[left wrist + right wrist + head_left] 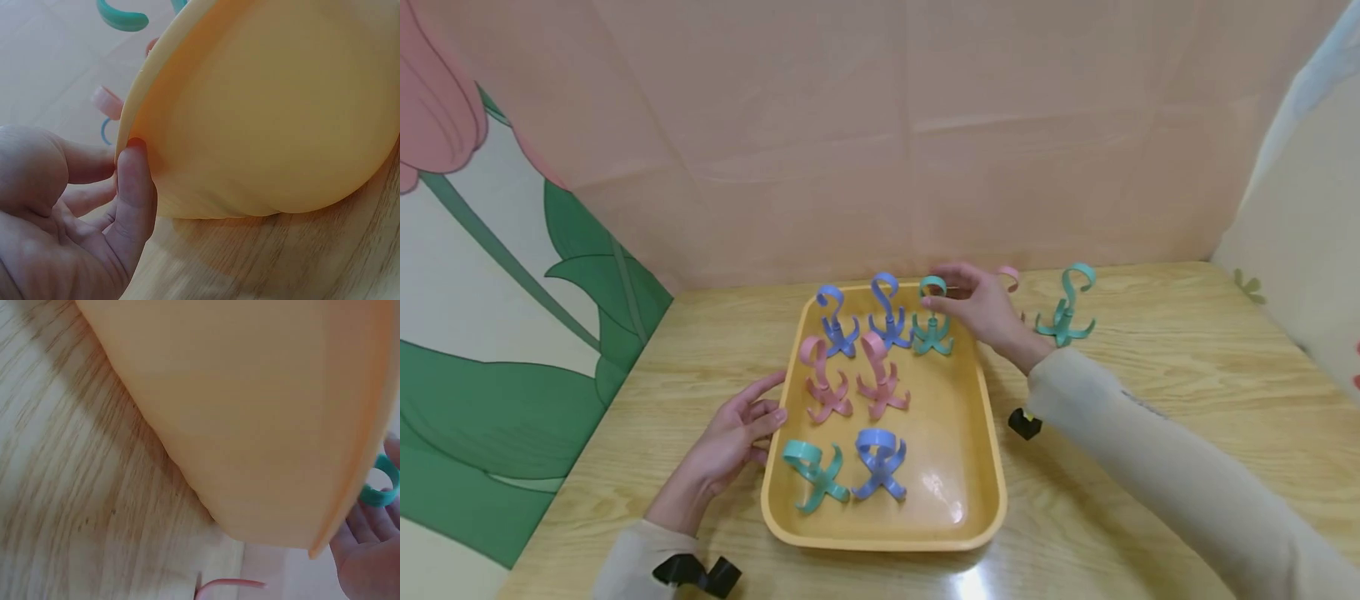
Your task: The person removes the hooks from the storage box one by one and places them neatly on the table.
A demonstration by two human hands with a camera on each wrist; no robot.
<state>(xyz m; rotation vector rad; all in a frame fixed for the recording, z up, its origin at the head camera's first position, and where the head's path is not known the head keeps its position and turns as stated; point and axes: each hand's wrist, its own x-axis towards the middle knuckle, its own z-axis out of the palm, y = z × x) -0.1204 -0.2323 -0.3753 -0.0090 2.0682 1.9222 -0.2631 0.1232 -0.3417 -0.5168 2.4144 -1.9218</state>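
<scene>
A yellow tray (992, 467) holds several plastic octopus-shaped hooks, each with a curled top and splayed arms. My left hand (748, 429) grips the tray's left rim between thumb and fingers, as the left wrist view shows closely. At the far right corner, my right hand (985, 304) pinches the curled top of a teal octopus hook (932, 337) over the tray. Its teal ring (380, 499) shows beside the fingers in the right wrist view, partly cut off. Two blue hooks, one of them here (891, 325), stand left of it.
Pink hooks (883, 387) stand mid-tray; a teal hook (820, 479) and a blue hook (880, 467) lie nearer. Outside, right of the tray, another teal hook (1063, 321) stands on the wooden table (1150, 375). A pink hook (1009, 277) is mostly hidden behind my right hand.
</scene>
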